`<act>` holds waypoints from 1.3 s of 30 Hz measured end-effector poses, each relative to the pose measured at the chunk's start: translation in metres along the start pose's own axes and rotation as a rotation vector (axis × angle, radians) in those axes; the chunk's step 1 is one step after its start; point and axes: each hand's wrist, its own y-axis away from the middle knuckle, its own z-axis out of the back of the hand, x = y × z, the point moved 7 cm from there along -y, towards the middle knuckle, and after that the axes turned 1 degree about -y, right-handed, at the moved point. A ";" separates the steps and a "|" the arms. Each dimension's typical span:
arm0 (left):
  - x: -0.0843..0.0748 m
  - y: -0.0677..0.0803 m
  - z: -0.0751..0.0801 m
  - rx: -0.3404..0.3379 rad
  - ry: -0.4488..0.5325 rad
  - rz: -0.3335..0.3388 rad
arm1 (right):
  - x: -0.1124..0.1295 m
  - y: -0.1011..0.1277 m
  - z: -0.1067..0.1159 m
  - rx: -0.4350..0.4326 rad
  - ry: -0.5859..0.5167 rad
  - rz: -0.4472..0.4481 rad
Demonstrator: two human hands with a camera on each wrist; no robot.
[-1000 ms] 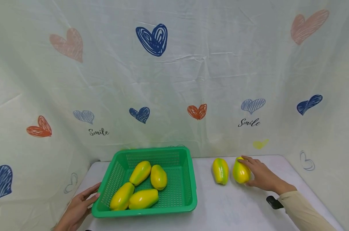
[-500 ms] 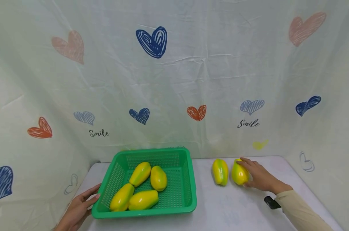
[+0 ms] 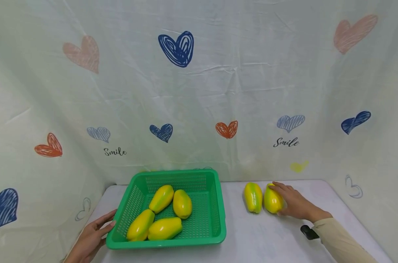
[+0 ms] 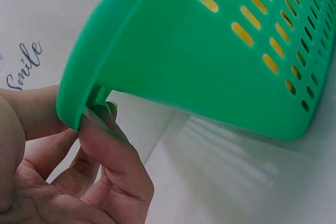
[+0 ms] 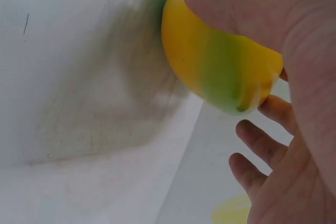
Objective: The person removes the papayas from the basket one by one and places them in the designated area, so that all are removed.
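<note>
My left hand pinches the rim of a green plastic basket at its left side, thumb and fingers on the rim in the left wrist view. Several yellow-green papayas lie inside the basket. To the right on the table, my right hand holds a papaya, its thumb across one side and fingers round the other. Just left of it lies another papaya, with almost no gap between the two. Part of the held papaya is hidden behind the hand.
The table has a white cover. A white curtain printed with hearts and "Smile" stands behind it and on both sides. A black object shows at my right wrist.
My right hand has shifted the held papaya a little to the left, closer to its neighbour. The left hand has stayed on the basket rim.
</note>
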 end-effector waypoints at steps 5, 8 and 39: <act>0.000 0.001 0.000 0.000 0.003 0.003 | 0.002 -0.002 0.000 0.011 -0.006 -0.011; 0.001 0.001 0.000 -0.007 0.007 0.004 | 0.003 -0.002 0.001 0.014 -0.002 -0.008; 0.000 0.001 -0.003 -0.014 0.010 -0.011 | 0.005 0.001 0.002 0.052 -0.022 -0.040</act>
